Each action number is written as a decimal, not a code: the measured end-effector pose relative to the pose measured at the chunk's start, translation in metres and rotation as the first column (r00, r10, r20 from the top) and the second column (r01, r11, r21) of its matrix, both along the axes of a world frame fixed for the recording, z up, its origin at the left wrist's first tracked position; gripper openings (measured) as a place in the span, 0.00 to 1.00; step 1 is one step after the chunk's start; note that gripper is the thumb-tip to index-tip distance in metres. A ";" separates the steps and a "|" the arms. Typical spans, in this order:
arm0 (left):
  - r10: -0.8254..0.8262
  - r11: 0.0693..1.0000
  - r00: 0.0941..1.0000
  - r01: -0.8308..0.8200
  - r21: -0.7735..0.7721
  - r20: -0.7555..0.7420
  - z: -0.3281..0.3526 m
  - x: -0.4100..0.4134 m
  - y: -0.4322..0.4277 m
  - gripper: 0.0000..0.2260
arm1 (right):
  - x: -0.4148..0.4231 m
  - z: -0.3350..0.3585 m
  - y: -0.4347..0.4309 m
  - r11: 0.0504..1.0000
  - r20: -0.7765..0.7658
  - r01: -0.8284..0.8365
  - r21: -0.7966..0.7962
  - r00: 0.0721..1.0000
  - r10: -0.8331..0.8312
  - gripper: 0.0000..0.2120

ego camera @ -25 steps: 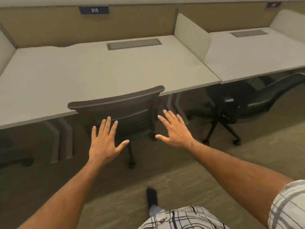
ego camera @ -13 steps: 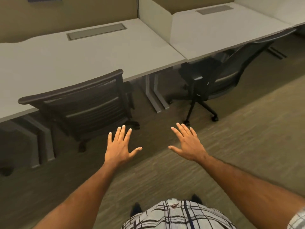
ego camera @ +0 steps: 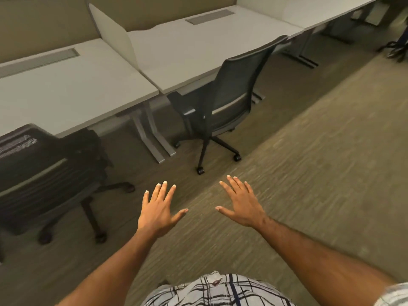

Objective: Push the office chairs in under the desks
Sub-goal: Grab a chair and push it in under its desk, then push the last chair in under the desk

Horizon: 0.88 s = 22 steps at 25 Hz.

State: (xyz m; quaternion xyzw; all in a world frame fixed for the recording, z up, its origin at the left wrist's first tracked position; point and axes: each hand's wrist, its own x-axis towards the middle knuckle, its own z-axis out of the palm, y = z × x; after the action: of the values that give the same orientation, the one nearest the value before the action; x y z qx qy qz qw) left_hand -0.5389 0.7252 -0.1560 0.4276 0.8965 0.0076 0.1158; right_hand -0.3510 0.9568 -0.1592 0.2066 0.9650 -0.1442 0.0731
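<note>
A dark mesh-back office chair (ego camera: 234,93) stands ahead at the middle desk (ego camera: 198,54), turned at an angle, its back and rear wheels out on the carpet. A second dark chair (ego camera: 42,173) sits at the left, its seat partly under the left desk (ego camera: 66,89). My left hand (ego camera: 157,212) and my right hand (ego camera: 241,205) are held out over the carpet, fingers spread, holding nothing. Both hands are well short of the middle chair and to the right of the left chair.
Pale dividers (ego camera: 114,34) separate the desks along a tan partition wall. Grey desk legs (ego camera: 152,138) stand between the two chairs. A further desk (ego camera: 331,14) and another chair base (ego camera: 395,48) are at the far right. Open carpet (ego camera: 320,162) spreads to the right.
The view has swung to the right: the left chair has slid toward the frame's left edge and the angled chair has come to the centre. Both hands stay open, off any chair.
</note>
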 end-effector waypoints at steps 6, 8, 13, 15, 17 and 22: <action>-0.135 0.988 0.991 0.136 0.074 -0.021 0.019 0.001 0.132 0.48 | 0.024 0.014 0.105 0.992 -0.052 0.119 -0.042 0.991 -0.121 0.52; -0.149 0.982 0.988 0.152 0.111 -0.036 0.025 -0.009 0.177 0.49 | 0.019 0.017 0.140 0.989 -0.061 0.140 -0.037 0.988 -0.142 0.53; -0.062 0.981 0.998 0.061 0.182 0.000 0.027 -0.064 0.280 0.49 | -0.020 0.020 0.241 0.989 -0.079 0.147 0.005 0.986 -0.146 0.54; -0.041 0.980 0.999 0.036 0.197 0.023 0.035 -0.088 0.319 0.48 | -0.041 0.026 0.283 0.989 -0.074 0.147 0.020 0.987 -0.145 0.54; -0.032 0.975 0.999 0.028 0.220 0.014 0.050 -0.106 0.360 0.47 | -0.061 0.037 0.323 0.988 -0.101 0.151 0.043 0.984 -0.147 0.53; 0.012 0.939 0.999 0.006 0.343 -0.049 0.100 -0.153 0.455 0.41 | -0.119 0.071 0.422 0.986 -0.199 0.148 0.071 0.971 -0.131 0.50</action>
State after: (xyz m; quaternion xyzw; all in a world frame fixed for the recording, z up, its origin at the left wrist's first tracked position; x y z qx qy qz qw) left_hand -0.6923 1.1805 -0.0564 0.4400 0.8847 0.1530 0.0170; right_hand -0.4701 1.3792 -0.0883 0.2619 0.9559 -0.1269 -0.0403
